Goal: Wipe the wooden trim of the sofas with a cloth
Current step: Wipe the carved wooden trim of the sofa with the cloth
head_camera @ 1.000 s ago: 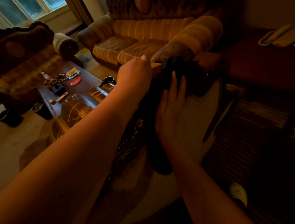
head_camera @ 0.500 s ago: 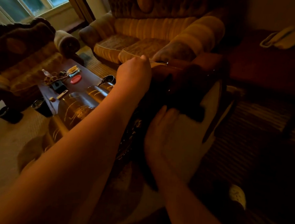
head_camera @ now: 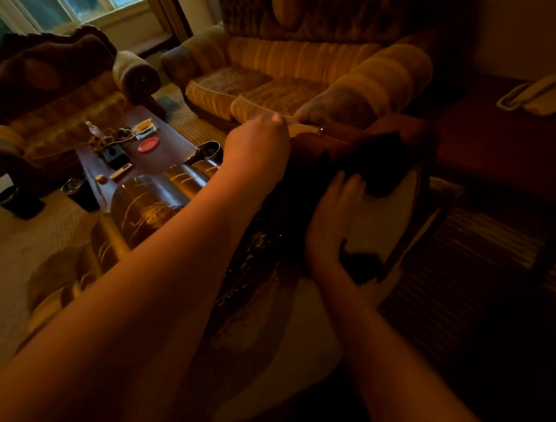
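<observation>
The near sofa's arm has a glossy carved wooden trim that runs away from me to its dark rounded end. My left hand is curled over the top of that trim near the far end. A dark cloth lies over the trim and the arm's pale upholstery. My right hand presses on the cloth with straight fingers pointing away from me. Part of the cloth shows below its palm. The dim light hides the trim under the cloth.
A low coffee table to the left carries a red lid and small clutter. A striped sofa stands at the back and another sofa at left. A telephone sits on a dark red table at right.
My right hand slid the cloth toward me along the arm, then back up again. My left hand stayed at the top of the trim.
</observation>
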